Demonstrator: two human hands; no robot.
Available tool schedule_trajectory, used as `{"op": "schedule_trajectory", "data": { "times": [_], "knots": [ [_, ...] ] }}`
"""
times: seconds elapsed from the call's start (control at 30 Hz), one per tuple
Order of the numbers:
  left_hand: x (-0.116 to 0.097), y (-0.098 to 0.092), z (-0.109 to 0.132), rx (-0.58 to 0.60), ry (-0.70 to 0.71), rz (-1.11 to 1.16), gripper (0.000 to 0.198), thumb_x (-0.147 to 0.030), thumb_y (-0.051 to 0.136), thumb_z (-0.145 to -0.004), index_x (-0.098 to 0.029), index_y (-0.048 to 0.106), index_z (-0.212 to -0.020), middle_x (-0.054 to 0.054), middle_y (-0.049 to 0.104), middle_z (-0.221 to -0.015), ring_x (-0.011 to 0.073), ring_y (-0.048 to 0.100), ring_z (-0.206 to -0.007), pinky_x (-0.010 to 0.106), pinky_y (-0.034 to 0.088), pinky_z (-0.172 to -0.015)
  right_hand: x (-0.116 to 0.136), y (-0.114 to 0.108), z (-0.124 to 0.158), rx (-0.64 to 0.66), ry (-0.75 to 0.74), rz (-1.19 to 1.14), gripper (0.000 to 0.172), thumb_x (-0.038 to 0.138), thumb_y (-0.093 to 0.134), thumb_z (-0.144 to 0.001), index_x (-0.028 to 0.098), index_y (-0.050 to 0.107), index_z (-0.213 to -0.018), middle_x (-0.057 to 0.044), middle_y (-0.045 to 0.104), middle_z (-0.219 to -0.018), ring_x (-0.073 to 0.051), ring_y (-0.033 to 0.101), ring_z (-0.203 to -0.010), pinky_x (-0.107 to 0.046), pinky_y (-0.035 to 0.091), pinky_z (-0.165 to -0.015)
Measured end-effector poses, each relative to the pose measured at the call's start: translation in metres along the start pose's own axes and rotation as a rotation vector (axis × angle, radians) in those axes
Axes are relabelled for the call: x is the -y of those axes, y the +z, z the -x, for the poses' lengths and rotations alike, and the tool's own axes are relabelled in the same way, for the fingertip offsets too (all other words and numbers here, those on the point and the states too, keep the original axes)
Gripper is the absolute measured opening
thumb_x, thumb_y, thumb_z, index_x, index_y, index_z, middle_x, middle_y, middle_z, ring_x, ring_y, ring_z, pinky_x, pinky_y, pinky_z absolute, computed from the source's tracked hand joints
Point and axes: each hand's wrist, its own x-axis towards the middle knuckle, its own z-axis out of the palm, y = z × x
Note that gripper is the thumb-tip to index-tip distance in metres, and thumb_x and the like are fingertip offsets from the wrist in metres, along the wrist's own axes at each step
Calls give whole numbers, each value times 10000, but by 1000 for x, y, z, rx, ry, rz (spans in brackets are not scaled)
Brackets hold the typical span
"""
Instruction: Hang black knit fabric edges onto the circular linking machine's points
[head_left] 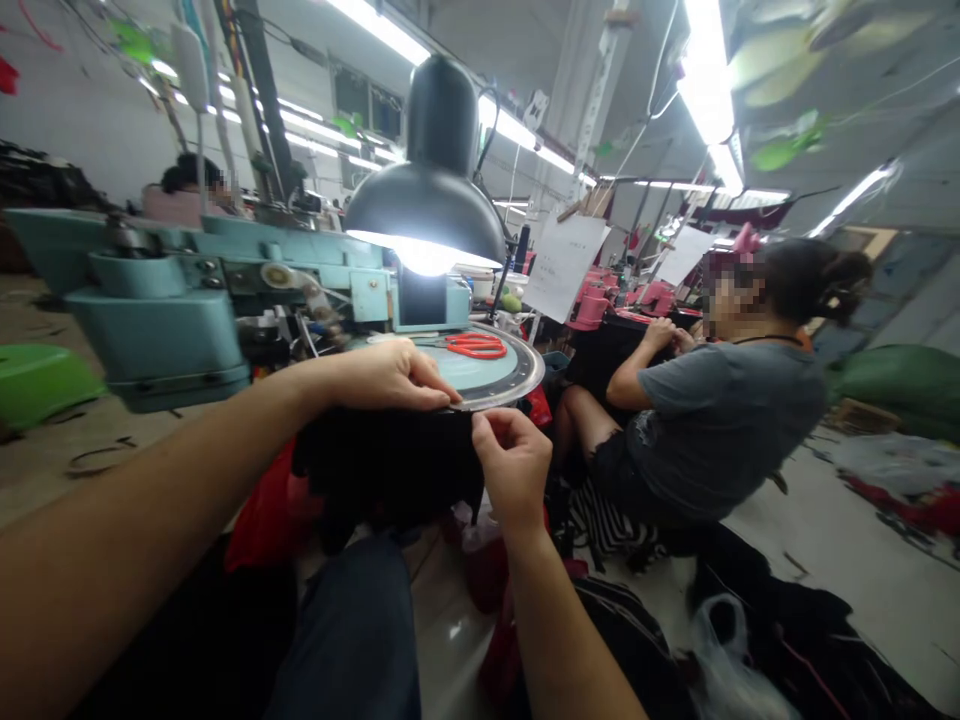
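Note:
Black fabric (390, 460) hangs down from the near rim of a round machine dial (529, 375) with a pale green top. My left hand (390, 375) lies over that rim, thumb and fingers pressed together at the fabric's upper edge. Just right of it, my right hand (514, 455) pinches the fabric's upper right corner between thumb and curled fingers. Red-handled scissors (476, 346) rest on the dial behind my left hand. A black lamp (427, 200) shines down on the dial from above.
The green machine body (161, 330) extends to the left. At the right a co-worker (720, 420) sits close by, hands raised. A green stool (45, 385) stands far left. Dark cloth (810, 620) and a clear plastic bag (727, 660) lie on the floor.

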Motion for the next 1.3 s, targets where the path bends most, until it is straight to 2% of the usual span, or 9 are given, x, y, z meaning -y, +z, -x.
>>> {"op": "schedule_trajectory", "data": {
  "times": [0.17, 0.33, 0.53, 0.6, 0.7, 0.83, 0.9, 1.1, 1.3],
  "knots": [
    [8, -1, -2, 14, 8, 16, 359, -449, 660, -840, -218, 816, -1066, 37, 775, -918, 165, 662, -809, 226, 479, -759, 2, 2, 1, 97, 33, -31, 184, 325, 733, -765, 148, 747, -814, -18, 712, -706, -149, 610, -625, -268, 502, -610],
    [9, -1, 3, -8, 78, -19, 381, -511, 642, -863, -245, 814, -1074, 32, 770, -916, 182, 675, -832, 231, 492, -763, 2, 4, 2, 76, 13, 10, 187, 329, 696, -814, 153, 752, -785, -18, 702, -672, -147, 588, -586, -271, 486, -576],
    [-17, 25, 26, -276, 183, -402, 303, -401, 556, -947, -269, 798, -1072, 57, 747, -1038, 223, 657, -929, 320, 471, -870, 5, 3, 5, 46, -396, 256, 133, 216, 646, -870, 195, 776, -892, -57, 735, -828, -180, 659, -753, -299, 533, -731],
    [-24, 32, 29, -363, 183, -471, 285, -339, 540, -944, -240, 805, -975, 63, 749, -1009, 228, 651, -918, 344, 465, -878, 6, 3, 5, 41, -426, 275, 145, 206, 626, -875, 199, 770, -886, -62, 737, -842, -183, 668, -780, -301, 538, -753],
    [-28, 27, 22, -350, 145, -391, 207, -309, 594, -869, -211, 776, -871, 44, 737, -941, 208, 644, -889, 309, 467, -843, 4, 1, 5, 28, -266, 286, 103, 219, 653, -813, 191, 751, -830, -37, 712, -769, -160, 618, -665, -283, 512, -650],
    [-16, 4, 4, -49, 67, -111, 303, -450, 610, -841, -177, 731, -888, 18, 715, -879, 180, 627, -835, 244, 466, -755, -1, -1, 3, 139, 158, -50, 101, 262, 676, -720, 178, 693, -775, 30, 637, -606, -116, 546, -486, -234, 430, -482],
    [-8, -3, -2, 66, 78, 1, 388, -512, 564, -872, -154, 706, -922, 25, 701, -886, 177, 618, -840, 231, 466, -746, -2, 2, 4, 178, 267, -239, 149, 288, 696, -710, 173, 710, -803, 40, 638, -594, -109, 546, -474, -230, 437, -484],
    [1, 1, -2, 35, 122, 57, 395, -516, 553, -885, -148, 686, -938, 22, 679, -905, 164, 601, -868, 219, 460, -790, 1, 19, 9, 211, 291, -375, 220, 354, 779, -733, 174, 788, -859, -5, 737, -731, -164, 639, -649, -315, 543, -693],
    [-2, 3, -1, 22, 112, 49, 384, -523, 564, -872, -159, 681, -896, 9, 665, -856, 155, 582, -826, 210, 443, -744, -2, 23, 11, 106, 179, -242, 189, 331, 758, -740, 164, 792, -822, -5, 732, -705, -168, 632, -650, -312, 546, -688]
  ]
}}
